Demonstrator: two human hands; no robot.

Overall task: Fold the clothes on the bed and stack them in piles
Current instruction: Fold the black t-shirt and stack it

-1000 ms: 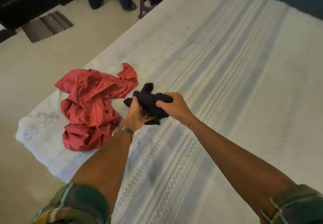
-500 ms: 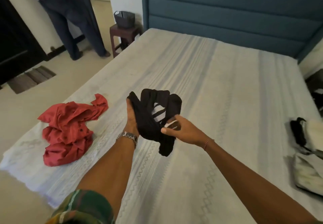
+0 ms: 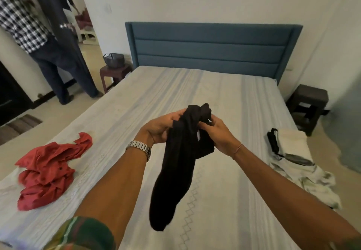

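Bed (image 3: 224, 93) w/ red shirt (image 3: 48, 169) at 9 o'clock, white clothes (image 3: 298, 163) at 3. Black garment (image 3: 179, 163) mid-air at center, limp, light; take by its edge. Both hands, left (image 3: 156, 128) + right (image 3: 218, 134), grasp its bunched top.

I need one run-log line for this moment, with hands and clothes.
left hand: holds black garment | right hand: holds same garment, raised over bed | red shirt: unfolded

I see open striped bedsheet (image 3: 195, 85) mid-frame; crumpled red shirt (image 3: 48, 171) blocks lower left, white-and-black clothes heap (image 3: 297, 163) blocks right.
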